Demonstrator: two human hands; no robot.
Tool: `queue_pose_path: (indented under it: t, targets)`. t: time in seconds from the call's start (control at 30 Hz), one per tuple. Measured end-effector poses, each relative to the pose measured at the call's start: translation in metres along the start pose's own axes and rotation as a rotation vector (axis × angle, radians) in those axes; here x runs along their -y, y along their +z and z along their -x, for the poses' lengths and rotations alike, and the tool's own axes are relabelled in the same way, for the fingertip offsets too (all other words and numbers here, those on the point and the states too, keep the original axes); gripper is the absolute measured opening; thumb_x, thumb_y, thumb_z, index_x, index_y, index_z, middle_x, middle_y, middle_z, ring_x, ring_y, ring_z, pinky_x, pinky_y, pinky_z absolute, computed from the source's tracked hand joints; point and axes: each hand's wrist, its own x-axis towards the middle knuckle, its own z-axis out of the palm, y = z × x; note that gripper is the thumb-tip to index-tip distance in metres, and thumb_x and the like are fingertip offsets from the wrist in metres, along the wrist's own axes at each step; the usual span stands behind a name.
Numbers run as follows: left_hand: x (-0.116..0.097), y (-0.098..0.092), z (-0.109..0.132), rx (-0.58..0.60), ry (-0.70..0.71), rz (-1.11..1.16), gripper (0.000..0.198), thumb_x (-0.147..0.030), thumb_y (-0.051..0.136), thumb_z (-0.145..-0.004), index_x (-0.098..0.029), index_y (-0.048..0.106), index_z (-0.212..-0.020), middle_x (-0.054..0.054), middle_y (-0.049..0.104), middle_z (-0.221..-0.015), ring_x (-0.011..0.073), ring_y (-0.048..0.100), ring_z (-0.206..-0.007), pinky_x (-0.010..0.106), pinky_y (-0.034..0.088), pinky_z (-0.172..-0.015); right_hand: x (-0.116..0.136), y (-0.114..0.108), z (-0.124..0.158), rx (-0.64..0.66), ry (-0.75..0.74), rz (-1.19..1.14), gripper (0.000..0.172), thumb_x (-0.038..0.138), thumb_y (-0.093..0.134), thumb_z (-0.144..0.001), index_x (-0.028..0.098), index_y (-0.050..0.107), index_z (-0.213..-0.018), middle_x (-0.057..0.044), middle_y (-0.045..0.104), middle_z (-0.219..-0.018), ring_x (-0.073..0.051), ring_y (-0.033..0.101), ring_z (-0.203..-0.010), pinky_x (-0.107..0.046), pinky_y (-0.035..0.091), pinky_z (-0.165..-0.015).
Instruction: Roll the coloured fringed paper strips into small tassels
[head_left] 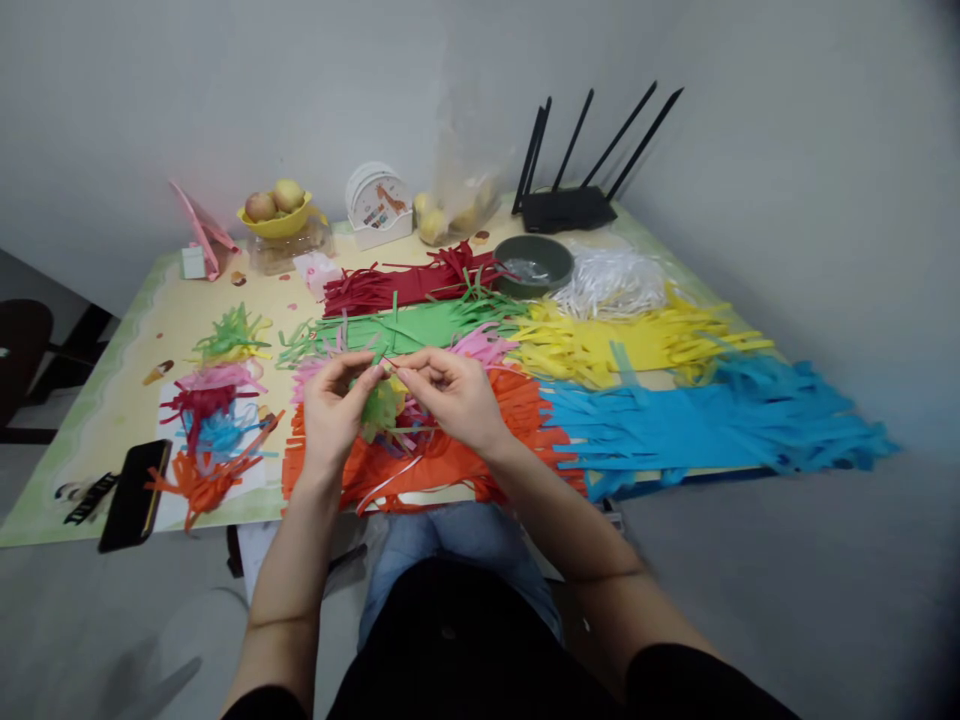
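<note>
My left hand (pixel 332 410) and my right hand (pixel 452 395) meet above the orange paper strips (pixel 442 465), fingertips pinching a small green folded paper piece (pixel 380 405) between them. A green strip runs from the fingers. Piles of cut strips lie on the table: red (pixel 409 283), green (pixel 420 325), pink (pixel 487 345), yellow (pixel 622 345), blue (pixel 705 420), white (pixel 615 280).
Finished curly paper bundles (pixel 214 400) lie at the left beside a black phone (pixel 133 492). A dark bowl (pixel 536 262), a black router (pixel 570 205), a yellow fruit bowl (pixel 279 215) and a bag of fruit (pixel 454 210) stand at the back. The wall is close on the right.
</note>
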Motion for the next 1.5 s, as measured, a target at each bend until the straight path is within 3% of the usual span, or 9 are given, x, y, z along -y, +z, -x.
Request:
queue_pose_path:
  t: [0.7, 0.8, 0.97, 1.13, 1.23, 1.3, 1.4, 1.5]
  targets:
    - [0.001, 0.009, 0.002, -0.066, 0.026, 0.031, 0.024, -0.035, 0.082, -0.072, -0.018, 0.073, -0.088, 0.003, 0.074, -0.08, 0.0143, 0.069, -0.074, 0.024, 0.054, -0.07, 0.003, -0.004, -0.002, 0.002, 0.059, -0.108, 0.028, 0.042, 0.063, -0.085, 0.014, 0.063, -0.08, 0.006, 0.047, -0.054, -0.005, 0.037, -0.048, -0.02, 0.028, -0.046]
    - [0.002, 0.009, 0.003, -0.057, 0.082, -0.063, 0.02, -0.032, 0.079, -0.076, -0.018, 0.074, -0.09, 0.003, 0.074, -0.084, 0.015, 0.069, -0.079, 0.026, 0.054, -0.075, 0.001, -0.005, -0.003, 0.007, 0.064, -0.146, 0.029, 0.043, 0.064, -0.085, 0.014, 0.062, -0.081, 0.007, 0.047, -0.053, -0.005, 0.038, -0.046, -0.02, 0.027, -0.045]
    - [-0.003, 0.008, 0.006, -0.026, 0.33, -0.39, 0.011, -0.028, 0.071, -0.084, -0.02, 0.074, -0.091, 0.004, 0.074, -0.089, 0.0167, 0.068, -0.086, 0.029, 0.051, -0.081, -0.008, -0.004, -0.008, 0.095, 0.088, -0.263, 0.032, 0.047, 0.068, -0.085, 0.017, 0.056, -0.087, 0.008, 0.054, -0.052, -0.005, 0.045, -0.043, -0.018, 0.034, -0.045]
    - [-0.003, 0.005, 0.008, 0.114, 0.445, -0.6, 0.01, -0.025, 0.064, -0.09, -0.021, 0.072, -0.093, 0.004, 0.075, -0.089, 0.0176, 0.067, -0.085, 0.03, 0.05, -0.079, -0.02, -0.008, -0.016, 0.176, 0.188, -0.382, 0.055, 0.054, 0.076, -0.073, 0.019, 0.051, -0.106, 0.009, 0.061, -0.053, -0.008, 0.052, -0.041, -0.019, 0.041, -0.044]
    - [0.005, 0.006, 0.015, 0.155, 0.479, -0.691, 0.01, -0.024, 0.062, -0.092, -0.02, 0.071, -0.095, 0.006, 0.074, -0.092, 0.0191, 0.067, -0.089, 0.032, 0.049, -0.082, -0.024, -0.013, -0.017, 0.22, 0.238, -0.31, 0.047, 0.054, 0.078, -0.069, 0.016, 0.061, -0.092, 0.005, 0.063, -0.055, -0.007, 0.053, -0.042, -0.019, 0.042, -0.043]
    - [0.014, 0.007, 0.021, 0.171, 0.499, -0.772, 0.012, -0.025, 0.061, -0.092, -0.018, 0.07, -0.095, 0.009, 0.074, -0.092, 0.0213, 0.067, -0.091, 0.034, 0.048, -0.083, -0.025, -0.016, -0.016, 0.118, 0.216, -0.246, 0.039, 0.049, 0.08, -0.069, 0.017, 0.062, -0.08, 0.005, 0.063, -0.058, -0.005, 0.049, -0.04, -0.018, 0.037, -0.038]
    - [0.03, 0.001, 0.029, 0.262, 0.463, -0.89, 0.013, -0.025, 0.06, -0.093, -0.017, 0.07, -0.094, 0.01, 0.073, -0.089, 0.023, 0.066, -0.09, 0.037, 0.048, -0.085, -0.024, -0.018, -0.016, -0.187, 0.102, -0.387, 0.031, 0.043, 0.079, -0.072, 0.021, 0.058, -0.079, 0.006, 0.065, -0.065, -0.004, 0.044, -0.038, -0.016, 0.028, -0.032]
    - [0.039, -0.033, 0.037, 0.38, 0.319, -0.915, 0.017, -0.027, 0.06, -0.093, -0.02, 0.07, -0.104, 0.009, 0.073, -0.102, 0.0219, 0.065, -0.103, 0.037, 0.047, -0.094, -0.024, -0.023, -0.016, -0.353, 0.051, -0.585, 0.033, 0.04, 0.081, -0.07, 0.024, 0.054, -0.08, 0.007, 0.063, -0.059, -0.005, 0.041, -0.036, -0.015, 0.025, -0.03]
